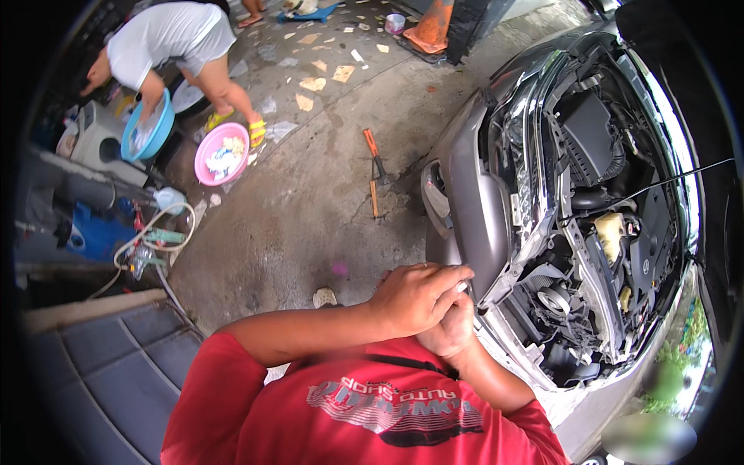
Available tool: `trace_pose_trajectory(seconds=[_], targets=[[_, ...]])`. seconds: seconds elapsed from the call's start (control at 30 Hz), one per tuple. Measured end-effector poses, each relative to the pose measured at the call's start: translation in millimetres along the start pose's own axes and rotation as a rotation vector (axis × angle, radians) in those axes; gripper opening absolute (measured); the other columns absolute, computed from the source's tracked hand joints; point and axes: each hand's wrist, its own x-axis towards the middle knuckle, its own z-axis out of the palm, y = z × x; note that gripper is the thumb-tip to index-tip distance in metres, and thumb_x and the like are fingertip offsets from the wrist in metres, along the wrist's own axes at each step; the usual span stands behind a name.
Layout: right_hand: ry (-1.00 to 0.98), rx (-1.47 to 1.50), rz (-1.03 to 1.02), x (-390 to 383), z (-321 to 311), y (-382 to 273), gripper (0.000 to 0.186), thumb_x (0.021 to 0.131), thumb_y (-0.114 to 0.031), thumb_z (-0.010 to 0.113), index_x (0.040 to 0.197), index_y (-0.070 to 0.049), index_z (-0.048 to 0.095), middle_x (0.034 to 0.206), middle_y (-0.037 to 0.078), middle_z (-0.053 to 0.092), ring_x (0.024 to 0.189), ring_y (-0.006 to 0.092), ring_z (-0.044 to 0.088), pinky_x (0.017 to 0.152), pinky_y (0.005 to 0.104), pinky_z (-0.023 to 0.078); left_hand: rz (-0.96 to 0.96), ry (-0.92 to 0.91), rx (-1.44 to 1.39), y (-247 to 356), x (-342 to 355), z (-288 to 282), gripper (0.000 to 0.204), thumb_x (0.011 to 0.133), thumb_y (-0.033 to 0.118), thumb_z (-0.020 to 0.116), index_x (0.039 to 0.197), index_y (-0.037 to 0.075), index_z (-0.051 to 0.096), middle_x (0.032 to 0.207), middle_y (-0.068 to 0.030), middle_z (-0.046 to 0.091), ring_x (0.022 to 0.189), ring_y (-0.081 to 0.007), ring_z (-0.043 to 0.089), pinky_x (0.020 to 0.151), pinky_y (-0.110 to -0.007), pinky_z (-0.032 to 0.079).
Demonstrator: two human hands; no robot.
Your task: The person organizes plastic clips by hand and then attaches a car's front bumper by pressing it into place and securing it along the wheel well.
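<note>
My left hand (pixel 415 296) and my right hand (pixel 451 329) meet in front of my chest, the left lying over the right. The fingers of both are bent and pressed together. A small whitish bit (pixel 462 287) shows at the fingertips; I cannot make out what it is. Close by on the right is the grey front bumper (pixel 487 225) of a car. Its engine bay (pixel 589 232) lies exposed, with a black air filter box (pixel 587 139) and a yellowish plastic reservoir (pixel 610 235) inside.
Orange-handled tools (pixel 373 174) lie on the concrete floor ahead. At the far left a person (pixel 170 43) bends over a blue basin (pixel 159 128), beside a pink basin (pixel 203 167). A looped hose (pixel 190 225) lies left. An orange traffic cone (pixel 432 29) stands at the back.
</note>
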Motion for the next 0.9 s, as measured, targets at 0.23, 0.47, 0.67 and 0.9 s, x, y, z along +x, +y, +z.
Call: trace_pose_trajectory(seconds=[0.23,0.47,0.67,0.9], targets=[[0.058,0.13,-0.075,94,64,-16,0.054,0.104,-0.044,0.043,0.138,-0.005,0.058,0.143,0.013,0.061,0.131,0.027,0.061,0.115,0.0437,0.047,0.239,-0.085,0.215,-75,73,-64,0.037,0.085,0.019,0.073,0.121,0.01,0.074,0.095,-0.0076,0.074,0.085,-0.0259,0.069,0.077,-0.042,0.057],[-0.028,0.226,-0.094,219,95,-105,0.044,0.107,-0.037,0.041,0.129,-0.004,0.061,0.127,0.013,0.067,0.117,0.0249,0.067,0.106,0.0399,0.054,0.365,-0.295,0.258,-162,208,-102,0.035,0.083,0.018,0.072,0.115,0.006,0.077,0.101,-0.0061,0.074,0.094,-0.0235,0.069,0.084,-0.04,0.055],[-0.223,0.364,-0.136,308,153,-209,0.029,0.109,-0.025,0.046,0.119,-0.005,0.064,0.113,0.009,0.07,0.106,0.0216,0.07,0.096,0.0355,0.056,0.489,-0.375,0.237,-187,364,-142,0.028,0.08,0.009,0.075,0.107,0.005,0.078,0.09,-0.0072,0.073,0.088,-0.0243,0.07,0.084,-0.041,0.058],[0.234,0.195,-0.301,355,191,-309,0.023,0.106,-0.019,0.055,0.115,-0.004,0.068,0.096,0.006,0.071,0.087,0.0162,0.069,0.078,0.0291,0.056,0.541,-0.557,0.002,-227,528,-144,0.027,0.081,0.003,0.076,0.108,0.004,0.076,0.086,-0.0088,0.071,0.082,-0.0263,0.07,0.081,-0.042,0.058]])
